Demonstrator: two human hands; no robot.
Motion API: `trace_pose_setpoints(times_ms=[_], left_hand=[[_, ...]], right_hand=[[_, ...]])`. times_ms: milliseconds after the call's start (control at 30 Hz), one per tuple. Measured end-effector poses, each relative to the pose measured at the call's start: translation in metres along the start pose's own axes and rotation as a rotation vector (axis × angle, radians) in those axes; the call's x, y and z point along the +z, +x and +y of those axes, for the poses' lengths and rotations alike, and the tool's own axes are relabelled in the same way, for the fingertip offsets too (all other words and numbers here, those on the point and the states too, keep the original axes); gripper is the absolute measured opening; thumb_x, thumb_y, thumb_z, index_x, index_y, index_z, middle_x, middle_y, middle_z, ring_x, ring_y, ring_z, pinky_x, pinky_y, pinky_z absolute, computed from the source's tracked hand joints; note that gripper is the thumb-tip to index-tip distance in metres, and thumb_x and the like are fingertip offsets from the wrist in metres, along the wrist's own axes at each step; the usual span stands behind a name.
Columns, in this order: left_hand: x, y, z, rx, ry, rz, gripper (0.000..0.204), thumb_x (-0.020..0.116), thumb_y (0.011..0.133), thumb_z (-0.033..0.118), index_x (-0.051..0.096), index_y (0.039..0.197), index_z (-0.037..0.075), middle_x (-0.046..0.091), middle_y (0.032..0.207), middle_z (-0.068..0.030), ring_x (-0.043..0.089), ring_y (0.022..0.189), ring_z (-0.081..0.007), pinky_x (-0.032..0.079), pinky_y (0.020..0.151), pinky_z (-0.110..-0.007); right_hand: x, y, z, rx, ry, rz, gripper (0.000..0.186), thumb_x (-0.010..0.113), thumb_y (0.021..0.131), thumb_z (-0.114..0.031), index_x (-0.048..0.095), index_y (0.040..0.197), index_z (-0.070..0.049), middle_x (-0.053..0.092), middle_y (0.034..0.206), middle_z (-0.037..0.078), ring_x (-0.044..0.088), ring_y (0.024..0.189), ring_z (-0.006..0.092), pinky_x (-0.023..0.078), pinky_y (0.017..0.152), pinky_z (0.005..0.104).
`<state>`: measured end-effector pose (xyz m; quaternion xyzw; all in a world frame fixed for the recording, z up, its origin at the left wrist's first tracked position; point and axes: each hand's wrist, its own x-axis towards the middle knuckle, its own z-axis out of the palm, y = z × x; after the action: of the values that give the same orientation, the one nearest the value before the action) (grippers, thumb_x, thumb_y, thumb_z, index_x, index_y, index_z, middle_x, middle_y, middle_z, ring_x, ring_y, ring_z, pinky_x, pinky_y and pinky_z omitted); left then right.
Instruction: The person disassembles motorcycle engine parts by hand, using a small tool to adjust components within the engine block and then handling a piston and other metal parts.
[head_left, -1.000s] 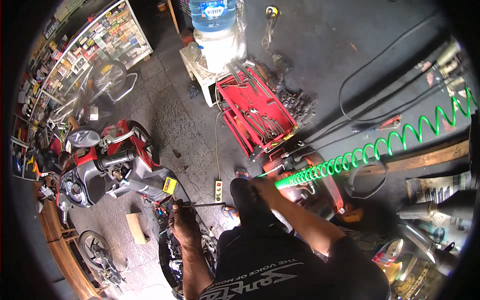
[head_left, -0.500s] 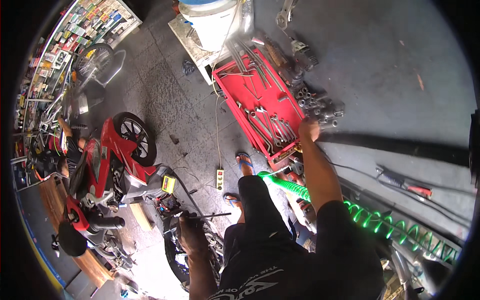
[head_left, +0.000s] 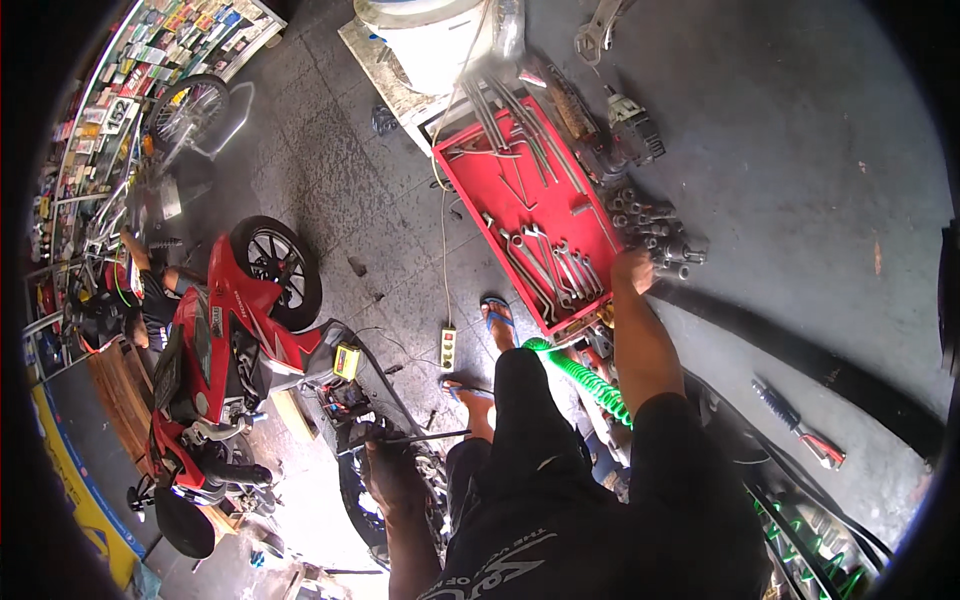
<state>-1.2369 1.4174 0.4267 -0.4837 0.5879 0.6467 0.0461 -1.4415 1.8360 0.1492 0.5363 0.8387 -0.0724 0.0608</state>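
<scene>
My left hand (head_left: 393,480) is closed around a slim dark rod-shaped tool (head_left: 435,436), held beside the opened-up rear of a red motorcycle (head_left: 235,310). The rod points right, toward my knee. My right hand (head_left: 632,271) reaches to the near right corner of a red tool tray (head_left: 480,190), its fingers curled next to a cluster of metal sockets (head_left: 672,245). What those fingers hold, if anything, is hidden. Several wrenches (head_left: 545,262) lie in the near half of the tray, and long thin metal rods (head_left: 487,115) lie at its far end.
A power tool (head_left: 635,130) lies beyond the sockets. A green coiled hose (head_left: 590,388) runs by my right leg. A power strip (head_left: 448,347) with its cord lies on the floor. Behind the tray stands a white bucket (head_left: 430,50). Another person's arm (head_left: 135,250) shows at far left.
The whole view has shifted, so the tray and motorcycle appear slightly farther right. My right hand stays at the tray's corner by the sockets. My left hand keeps hold of the rod-shaped tool.
</scene>
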Motion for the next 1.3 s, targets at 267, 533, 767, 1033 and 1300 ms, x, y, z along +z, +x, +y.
trace_pose_setpoints(times_ms=[267,533,767,1033,1300], left_hand=[[-0.003,0.008,0.005,0.207,0.367,-0.028,0.04,0.04,0.103,0.038,0.056,0.12,0.005,0.061,0.103,-0.0071,0.058,0.093,-0.0208,0.048,0.081,-0.036],[0.02,0.003,0.024,0.327,0.526,-0.024,0.038,0.041,0.103,0.029,0.052,0.123,-0.001,0.062,0.109,-0.0155,0.062,0.099,-0.0252,0.053,0.084,-0.041],[0.019,0.018,0.026,0.291,0.149,-0.052,0.032,0.055,0.097,0.013,0.05,0.125,-0.001,0.062,0.106,-0.0149,0.063,0.096,-0.0228,0.056,0.082,-0.038],[0.017,0.016,0.029,0.497,0.486,0.02,0.03,0.061,0.09,0.013,0.053,0.116,0.001,0.061,0.096,-0.0113,0.061,0.084,-0.0235,0.051,0.075,-0.036],[0.027,0.02,0.019,0.064,-0.463,0.006,0.022,0.054,0.095,0.033,0.054,0.097,0.012,0.047,0.073,-0.0006,0.048,0.064,-0.0145,0.042,0.059,-0.029]], right_hand=[[-0.027,-0.02,-0.001,-0.14,0.098,0.066,0.036,0.056,0.089,-0.038,0.065,0.087,-0.003,0.07,0.088,0.023,0.069,0.083,0.0404,0.055,0.072,0.0485],[-0.06,-0.107,0.016,-0.231,0.859,-0.77,0.027,0.058,0.091,-0.029,0.068,0.096,-0.003,0.06,0.066,0.006,0.058,0.056,0.0129,0.046,0.048,0.0325],[-0.113,-0.204,0.031,0.077,1.31,-1.758,0.018,0.061,0.091,-0.023,0.063,0.092,-0.005,0.058,0.072,0.001,0.056,0.058,0.0112,0.046,0.049,0.026],[-0.134,-0.237,0.022,-0.401,1.007,-1.642,0.009,0.057,0.088,-0.014,0.055,0.093,-0.006,0.055,0.07,0.001,0.052,0.054,0.0108,0.041,0.048,0.025],[-0.167,-0.264,0.011,-0.383,0.99,-1.843,0.031,0.048,0.093,-0.01,0.062,0.119,0.0,0.059,0.077,0.001,0.051,0.062,0.0077,0.043,0.055,0.0234]])
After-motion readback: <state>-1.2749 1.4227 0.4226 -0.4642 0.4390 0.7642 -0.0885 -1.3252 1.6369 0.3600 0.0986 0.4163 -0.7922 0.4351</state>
